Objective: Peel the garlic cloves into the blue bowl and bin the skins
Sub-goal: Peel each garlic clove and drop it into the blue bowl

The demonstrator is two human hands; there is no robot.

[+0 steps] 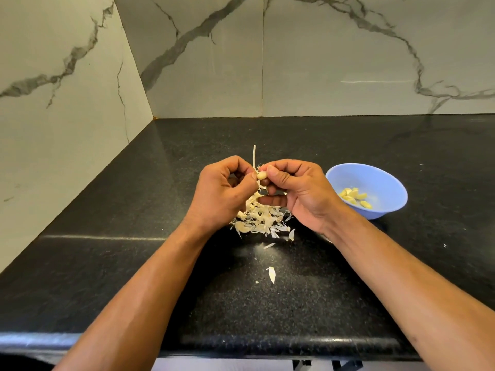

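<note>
While both hands meet above the counter, the left hand (227, 188) has its fingers curled in, thumb and fingertips pinching a pale garlic clove (262, 175) from the left. The right hand (294, 191) closes on the same clove from the other side, thumb on top and fingers curled beneath, so the clove sits squeezed between the two sets of fingertips. A thin dry stalk (254, 156) sticks straight up from behind the fingers; I cannot tell which hand has it.

Directly below the hands lies a loose heap of papery skins (261, 220) on the black counter (134, 263), partly hidden by the wrists. A few stray flakes lie nearer the front edge, one of them (272, 274) well apart from the heap.

To the right of the right hand, close by its knuckles, stands the blue bowl (375, 180), tipped a little toward the viewer, with several peeled cloves (353, 198) gathered in its bottom. Marbled wall tiles (321, 62) rise behind the counter.
</note>
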